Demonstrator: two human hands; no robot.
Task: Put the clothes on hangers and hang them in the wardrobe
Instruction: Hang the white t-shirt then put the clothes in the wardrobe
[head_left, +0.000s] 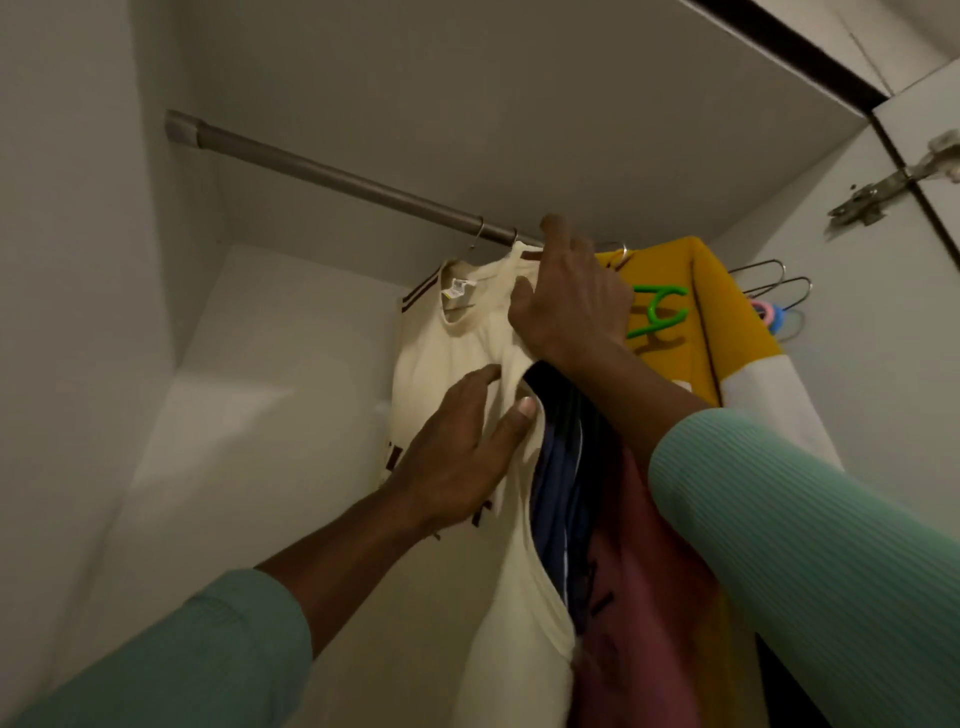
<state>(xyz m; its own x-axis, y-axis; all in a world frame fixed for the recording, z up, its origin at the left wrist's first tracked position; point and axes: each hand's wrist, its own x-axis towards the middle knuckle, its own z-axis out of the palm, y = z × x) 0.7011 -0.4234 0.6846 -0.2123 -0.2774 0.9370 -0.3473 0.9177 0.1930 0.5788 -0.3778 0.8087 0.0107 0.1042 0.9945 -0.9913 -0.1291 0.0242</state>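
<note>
A: What surrounds the hands?
B: A white wardrobe (104, 260); its grey rail (332, 176) runs just above the right hand (566, 306).
A: And the clothes?
B: A cream shirt (441, 353) hangs under both hands. The right hand grips its shoulder; the left hand (457, 452) presses flat, fingers spread.

Rail (332, 179) bare at left; hung clothes (571, 483) crowd right end against wardrobe wall (883, 364).

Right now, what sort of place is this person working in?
Inside a wardrobe, probably in a home: a metal rail runs under the top panel, shirts and spare hangers hang from it, and a door hinge shows at the right.
</note>
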